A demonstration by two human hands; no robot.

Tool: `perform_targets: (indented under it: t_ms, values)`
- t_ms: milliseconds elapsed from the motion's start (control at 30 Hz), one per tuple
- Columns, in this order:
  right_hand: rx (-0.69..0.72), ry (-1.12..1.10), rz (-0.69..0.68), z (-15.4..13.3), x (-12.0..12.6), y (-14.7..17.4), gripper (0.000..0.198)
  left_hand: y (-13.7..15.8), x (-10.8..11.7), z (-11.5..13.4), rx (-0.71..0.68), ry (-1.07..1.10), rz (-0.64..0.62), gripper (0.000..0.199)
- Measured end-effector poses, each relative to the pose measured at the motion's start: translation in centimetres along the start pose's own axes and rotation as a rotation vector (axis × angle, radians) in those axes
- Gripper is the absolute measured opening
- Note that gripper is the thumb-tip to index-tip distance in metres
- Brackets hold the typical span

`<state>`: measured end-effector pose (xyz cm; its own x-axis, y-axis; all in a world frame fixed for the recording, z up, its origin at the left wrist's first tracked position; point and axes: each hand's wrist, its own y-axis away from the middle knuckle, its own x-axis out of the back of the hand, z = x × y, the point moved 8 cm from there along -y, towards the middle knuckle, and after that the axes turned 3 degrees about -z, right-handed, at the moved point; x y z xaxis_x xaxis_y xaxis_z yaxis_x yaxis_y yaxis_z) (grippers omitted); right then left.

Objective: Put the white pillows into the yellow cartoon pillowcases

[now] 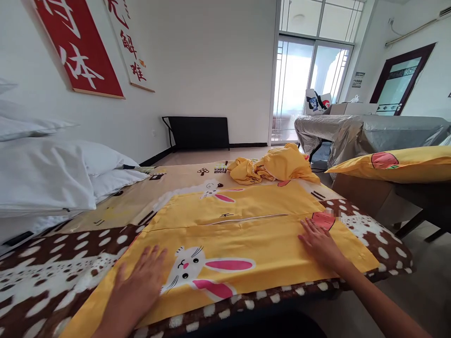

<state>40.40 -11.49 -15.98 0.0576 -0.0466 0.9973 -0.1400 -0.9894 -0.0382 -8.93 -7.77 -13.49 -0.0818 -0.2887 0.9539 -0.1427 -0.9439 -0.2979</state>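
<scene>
A yellow pillowcase [278,253] printed with white rabbits lies spread flat on the bed. Across its middle runs a long seam with a narrow slit [246,219], slightly parted. On the near left part of the cloth my left hand [136,286] rests palm down, fingers stretched out, beside a rabbit's face. My right hand [322,249] lies flat near the right side, its fingertips close to a pink printed patch [323,220]. Neither hand grips anything. Just beyond the pillowcase sits a crumpled heap of yellow fabric [282,164].
White pillows [45,173] are piled at the left on the brown and beige blanket [88,249]. A yellow pillow [405,164] rests on a dark chair [423,202] at right. Behind it stands a table under silvery plastic [373,129]. A black folded panel [199,133] leans by the wall.
</scene>
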Motion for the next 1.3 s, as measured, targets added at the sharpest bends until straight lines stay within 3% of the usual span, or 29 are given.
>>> perform_targets:
  t_ms: [33, 133, 200, 267, 300, 367, 533, 567, 633, 667, 733, 833, 933, 1033, 1067, 1133, 1200, 1300]
  values:
    - [0.081, -0.067, -0.034, -3.3, 0.2, -0.3, 0.063, -0.8, -0.1, 3.9, -0.073, 0.004, -0.043, 0.052]
    - [0.328, -0.206, -0.114, -13.1, 0.5, -0.9, 0.061, -2.5, -1.8, 15.6, -0.321, 0.085, -0.362, 0.057]
    - [0.442, -0.237, -0.153, -17.3, 0.3, -1.0, 0.056, -3.4, -2.1, 20.3, -0.380, 0.122, -0.406, 0.055]
    - [0.493, -0.250, -0.161, -18.6, -0.2, -1.1, 0.053, -3.6, -2.6, 21.8, -0.392, 0.144, -0.412, 0.053]
    - [0.491, -0.251, -0.159, -18.1, -0.4, -1.1, 0.052, -3.5, -2.8, 21.4, -0.389, 0.154, -0.411, 0.053]
    - [0.423, -0.231, -0.138, -14.6, -1.1, -1.2, 0.051, -2.6, -3.3, 18.1, -0.332, 0.158, -0.402, 0.053]
    - [0.125, -0.041, 0.008, -0.2, -2.0, 0.3, 0.054, 1.6, -3.1, 1.9, 0.114, -0.031, -0.360, 0.059]
    - [0.088, 0.004, 0.042, 1.9, -1.8, 0.6, 0.053, 2.4, -2.7, -0.7, 0.192, -0.075, -0.359, 0.059]
    - [0.012, 0.041, 0.059, 4.5, -1.2, 0.5, 0.051, 3.1, -1.9, -3.2, 0.268, -0.115, -0.421, 0.058]
    - [-0.029, 0.027, 0.065, 4.8, -0.6, 0.0, 0.050, 2.8, -1.4, -3.4, 0.302, -0.124, -0.453, 0.057]
    - [-0.079, -0.041, 0.084, 3.1, 0.9, -2.2, 0.050, 0.6, -0.5, -1.2, 0.329, -0.142, -0.491, 0.053]
    - [0.039, -0.139, 0.104, -4.9, 2.9, -7.4, 0.054, -6.4, 0.4, 7.8, 0.114, -0.095, -0.363, 0.049]
    - [0.250, -0.189, 0.022, -14.7, 2.7, -12.1, 0.048, -13.1, -2.0, 17.3, -0.122, 0.030, -0.367, 0.044]
    - [0.348, -0.200, -0.050, -20.2, 1.3, -15.1, 0.041, -17.7, -5.3, 21.7, -0.212, 0.107, -0.375, 0.047]
    - [0.350, -0.195, -0.066, -20.5, 0.8, -16.0, 0.040, -18.8, -6.3, 21.6, -0.215, 0.123, -0.383, 0.047]
    - [0.308, -0.177, -0.081, -18.6, -0.1, -17.4, 0.043, -20.4, -7.9, 19.0, -0.175, 0.136, -0.392, 0.048]
    - [0.211, -0.152, -0.079, -13.7, -0.4, -18.6, 0.049, -21.2, -8.5, 13.3, -0.064, 0.117, -0.369, 0.051]
    - [0.007, -0.106, -0.076, -4.1, 0.0, -19.6, 0.055, -21.2, -7.4, 2.2, 0.170, 0.038, -0.300, 0.056]
